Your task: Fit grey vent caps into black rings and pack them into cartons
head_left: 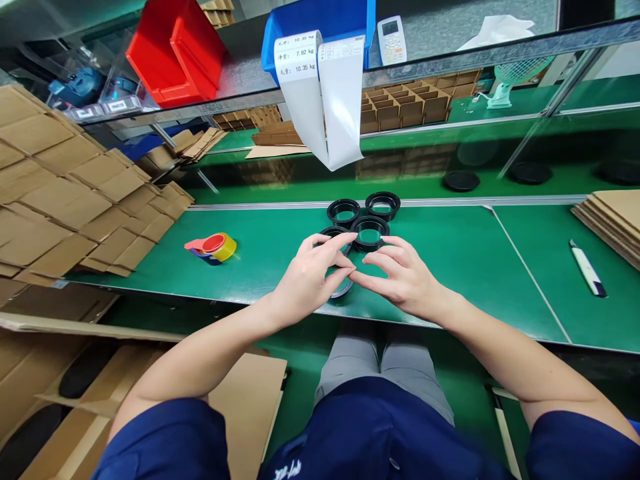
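Several black rings lie in a cluster on the green table in the middle of the head view. At the back are one black ring (pixel 343 213) and another (pixel 383 205); a third (pixel 370 233) sits just beyond my right hand (pixel 403 277). My left hand (pixel 317 270) is over the left rings, partly hiding them, with its fingers curved and apart. Below its fingers a ring (pixel 342 289) shows near the table's front edge. My right hand has its fingers spread, its thumb touching my left hand's thumb. Neither hand plainly holds anything.
Tape rolls (pixel 214 247) lie at the left, near stacked cardboard dividers (pixel 75 187). A cutter (pixel 587 269) and cardboard sheets (pixel 615 217) are at the right. Above hang paper labels (pixel 343 100) from a blue bin (pixel 320 17); a red bin (pixel 175 57) stands beside it.
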Motion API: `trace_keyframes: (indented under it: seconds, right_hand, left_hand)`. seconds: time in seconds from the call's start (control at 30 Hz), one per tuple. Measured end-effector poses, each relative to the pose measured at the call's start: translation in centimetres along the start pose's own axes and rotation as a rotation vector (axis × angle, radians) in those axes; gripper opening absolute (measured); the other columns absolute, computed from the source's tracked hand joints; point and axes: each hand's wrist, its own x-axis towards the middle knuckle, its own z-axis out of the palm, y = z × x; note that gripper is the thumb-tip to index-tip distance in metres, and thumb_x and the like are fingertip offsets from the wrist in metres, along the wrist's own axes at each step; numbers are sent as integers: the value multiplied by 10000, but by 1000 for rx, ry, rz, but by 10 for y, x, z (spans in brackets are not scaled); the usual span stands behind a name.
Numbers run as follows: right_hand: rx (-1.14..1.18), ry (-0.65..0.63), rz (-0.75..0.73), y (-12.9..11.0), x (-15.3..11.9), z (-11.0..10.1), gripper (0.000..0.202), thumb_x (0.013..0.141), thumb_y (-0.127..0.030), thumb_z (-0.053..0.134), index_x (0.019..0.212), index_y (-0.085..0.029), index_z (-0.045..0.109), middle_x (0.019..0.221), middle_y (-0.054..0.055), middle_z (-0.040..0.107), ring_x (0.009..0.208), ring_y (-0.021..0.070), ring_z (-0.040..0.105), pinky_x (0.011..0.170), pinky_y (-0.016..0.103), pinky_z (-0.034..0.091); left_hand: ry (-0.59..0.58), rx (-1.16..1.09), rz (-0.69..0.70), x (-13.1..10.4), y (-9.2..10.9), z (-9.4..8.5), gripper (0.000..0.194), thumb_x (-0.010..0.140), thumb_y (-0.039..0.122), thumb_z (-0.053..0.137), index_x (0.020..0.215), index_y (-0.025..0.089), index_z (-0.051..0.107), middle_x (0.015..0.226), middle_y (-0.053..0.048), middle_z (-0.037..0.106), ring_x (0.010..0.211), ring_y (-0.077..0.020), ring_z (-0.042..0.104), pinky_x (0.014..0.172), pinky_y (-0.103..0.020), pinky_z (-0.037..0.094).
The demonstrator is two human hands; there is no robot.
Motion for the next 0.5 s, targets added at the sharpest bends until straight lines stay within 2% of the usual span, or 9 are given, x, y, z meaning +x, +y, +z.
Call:
trace_keyframes:
  seconds: [0.1,0.2,0.27,0.4,0.5]
  right_hand:
    - [-5,11,-8,0,2,-1,361,966,-55,592,1212,-290,715,1081,50,651,1038,196,519,1119,474,448]
    - [-15,1,-7,0,4,-5,359,972,-71,591,1227,-294,712,1082,47,653,1029,191,525,1129,469,444]
    - [-31,-17,11,0,4,-11,430,966,-63,580,1294,-318,687,1088,42,656,1024,191,533,1143,469,435]
    - [-67,-28,48,1,2,-22,566,945,-27,552,1389,-370,631,1097,32,661,1031,195,545,1166,476,413]
    - [-101,-31,63,12,-5,-18,502,957,-38,562,1359,-322,660,1089,49,668,1020,201,546,1148,471,412]
  left_hand:
    - [27,74,126,-4,-3,5,499,1024,133,494,1493,211,344,921,15,756,926,-174,711,1155,-497,406]
    - [54,163,223,-6,-18,12,524,1012,101,466,1507,199,325,962,-5,735,924,-180,695,1211,-565,349]
    - [102,248,203,-6,-35,17,479,1009,102,446,1476,165,365,950,-29,718,902,-194,683,1201,-588,357]
    - [223,393,68,-5,-69,17,391,1001,114,445,1392,125,437,890,-41,706,883,-212,676,1140,-560,422]
    - [246,451,0,-9,-85,10,360,1006,145,467,1366,140,478,921,-54,737,881,-220,689,1129,-540,420]
